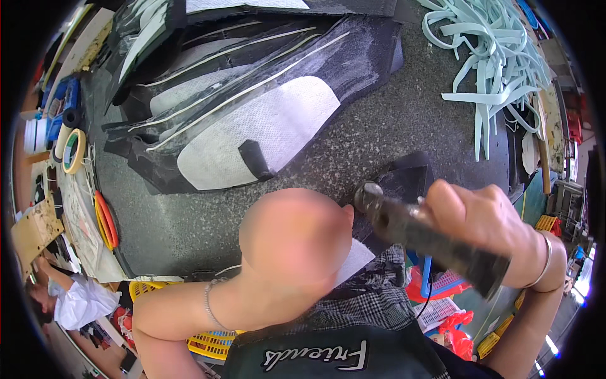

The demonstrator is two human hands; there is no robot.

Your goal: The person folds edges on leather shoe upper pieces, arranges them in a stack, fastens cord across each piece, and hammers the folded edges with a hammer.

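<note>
My right hand (483,218) is closed round a hammer (429,243), whose long dark metal head slants across the view. The round end of that head sits close to the fingertips of my left hand (297,243). A blurred patch covers most of the left hand, so its finger pose is hidden. It lies at the near edge of the dark speckled worktop (379,136), over a black sheet piece (407,180). A white piece (353,260) pokes out beside the left hand. Beyond it are stacked black panels (372,57) with white textured patches (259,132) and thin pale strips.
A heap of pale blue strips (492,50) lies at the far right. Tape rolls (74,150) and orange-handled tool grips (106,220) are at the left edge. Yellow baskets (211,344) stand below the near edge. Another person (82,300) is at the far left.
</note>
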